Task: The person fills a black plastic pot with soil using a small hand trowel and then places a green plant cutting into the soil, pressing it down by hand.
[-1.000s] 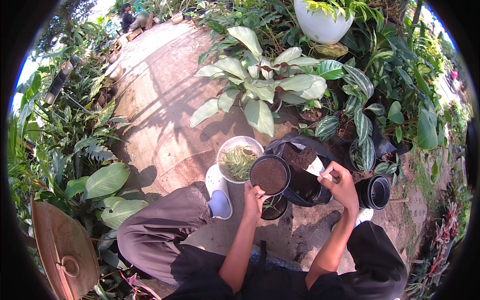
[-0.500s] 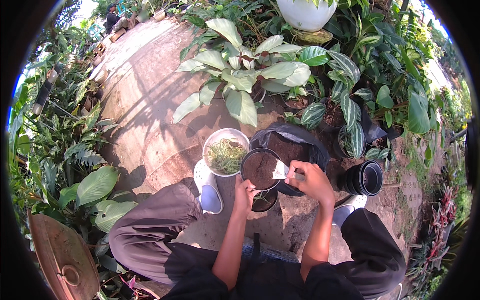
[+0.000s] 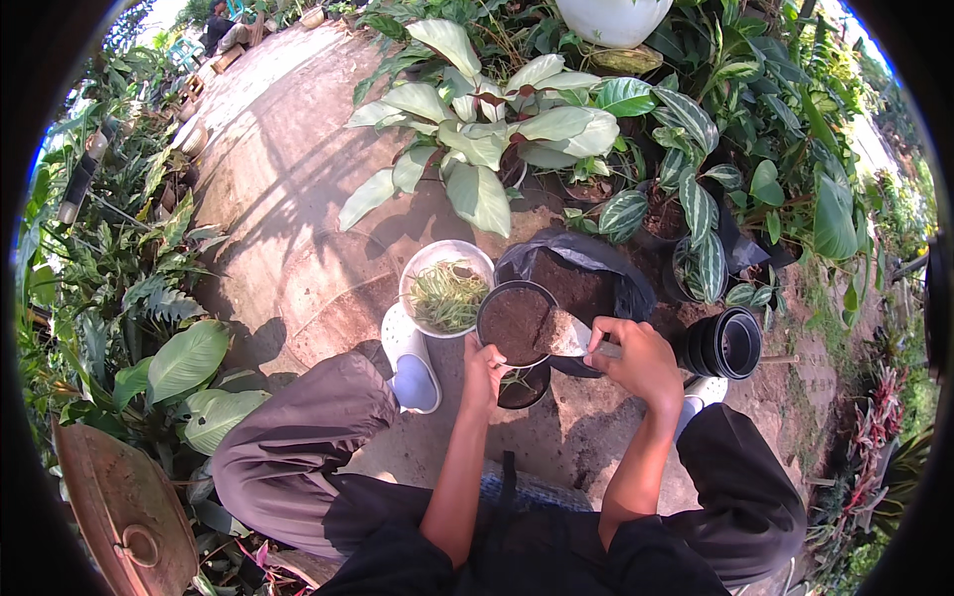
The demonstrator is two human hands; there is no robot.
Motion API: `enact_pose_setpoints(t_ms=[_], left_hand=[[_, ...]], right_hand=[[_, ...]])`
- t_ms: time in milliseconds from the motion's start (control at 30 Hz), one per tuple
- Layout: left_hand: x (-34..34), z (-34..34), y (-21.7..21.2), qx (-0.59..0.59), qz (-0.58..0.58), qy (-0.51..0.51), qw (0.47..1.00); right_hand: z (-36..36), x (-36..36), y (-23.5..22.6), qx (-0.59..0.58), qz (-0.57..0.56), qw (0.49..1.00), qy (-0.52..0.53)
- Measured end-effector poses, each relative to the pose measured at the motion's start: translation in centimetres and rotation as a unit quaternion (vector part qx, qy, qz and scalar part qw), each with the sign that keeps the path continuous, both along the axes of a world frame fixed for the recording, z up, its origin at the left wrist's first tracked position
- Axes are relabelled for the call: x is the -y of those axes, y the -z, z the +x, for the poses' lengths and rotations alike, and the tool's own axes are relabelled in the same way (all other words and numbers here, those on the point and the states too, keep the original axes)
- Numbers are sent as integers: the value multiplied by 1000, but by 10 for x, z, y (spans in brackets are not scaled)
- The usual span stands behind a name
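My left hand point(image 3: 483, 372) grips the near rim of a round black plant pot point(image 3: 481, 333) holding dark brown soil point(image 3: 512, 323). In my right hand point(image 3: 641, 363) is a small trowel point(image 3: 570, 336), its pale, soil-smeared blade reaching over the pot's right edge. Behind the pot stands an opened black plastic bag point(image 3: 633, 298) of similar soil. To the left, a white bowl point(image 3: 425, 258) contains thin green cuttings point(image 3: 449, 298). Partly hidden beneath the held pot is another dark pot point(image 3: 527, 390) with a few green leaves.
Stacked black pots point(image 3: 720, 346) lie on their side at right. A large pale-leaved plant point(image 3: 487, 144) and striped-leaf potted plants point(image 3: 701, 209) stand beyond the bag. My white shoe point(image 3: 409, 363) is beside the bowl. A brown lidded-looking object point(image 3: 129, 507) sits lower left.
My right hand and the trowel have shifted slightly right, and more soil shows on the blade. Soil in the held pot looks more level. My left hand keeps its hold.
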State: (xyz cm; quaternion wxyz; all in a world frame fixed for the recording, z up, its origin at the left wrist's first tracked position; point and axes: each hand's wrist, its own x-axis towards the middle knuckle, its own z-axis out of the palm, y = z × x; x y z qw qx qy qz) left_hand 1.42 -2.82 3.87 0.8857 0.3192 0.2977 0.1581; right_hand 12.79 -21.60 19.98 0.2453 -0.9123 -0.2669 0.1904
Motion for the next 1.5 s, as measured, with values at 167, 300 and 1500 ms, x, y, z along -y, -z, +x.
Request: enact_pose_setpoints(t_ms=[167,300,1500], left_hand=[[-2,0,7,11,-71,2,997],[1,-1,14,45,-174,7,984],[-12,-4,3,29,-33,-91,995]], right_hand=[[-6,-2,-9,53,29,998,17],[-3,-7,-12,93,105,989,38],[42,-19,232,-86,193,971,115]])
